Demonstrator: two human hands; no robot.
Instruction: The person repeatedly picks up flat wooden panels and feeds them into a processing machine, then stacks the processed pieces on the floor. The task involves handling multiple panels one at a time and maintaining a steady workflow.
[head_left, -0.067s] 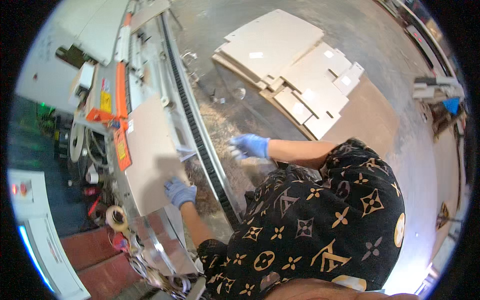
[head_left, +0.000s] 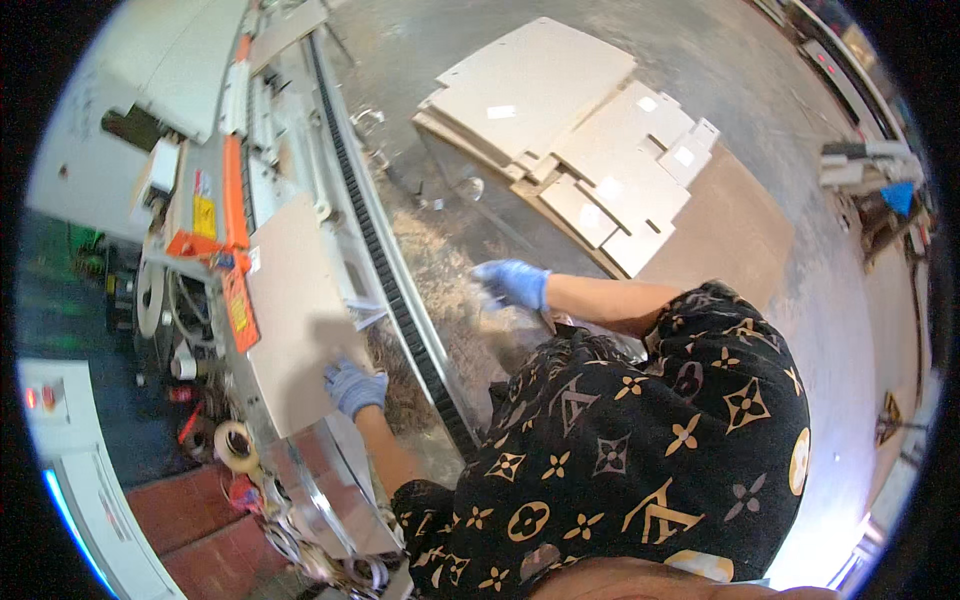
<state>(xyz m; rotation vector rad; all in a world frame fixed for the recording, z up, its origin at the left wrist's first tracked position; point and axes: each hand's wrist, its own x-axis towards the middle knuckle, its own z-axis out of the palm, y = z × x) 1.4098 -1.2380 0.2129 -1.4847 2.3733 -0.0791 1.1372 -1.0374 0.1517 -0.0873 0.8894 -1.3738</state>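
A light beige flat board [head_left: 290, 310] lies along the machine's bed on my left, with its far part beside an orange guard. My left hand [head_left: 356, 388], in a blue glove, rests on the board's near right edge with its fingers lying on the surface. My right hand [head_left: 512, 284], also gloved in blue, hangs in the air to the right of the machine's rail. Its fingers are somewhat blurred but look apart, with nothing visible in them.
A black chain-like conveyor track [head_left: 365, 225] runs along the machine. Stacked beige panels [head_left: 535, 85] lie on the floor ahead to the right, beside a brown sheet [head_left: 745, 215]. Tape rolls [head_left: 235, 445] sit at the machine's near left. A white cabinet [head_left: 75, 420] stands further left.
My right hand has shifted slightly to the right. My left hand stays on the board. The whole view has turned a little.
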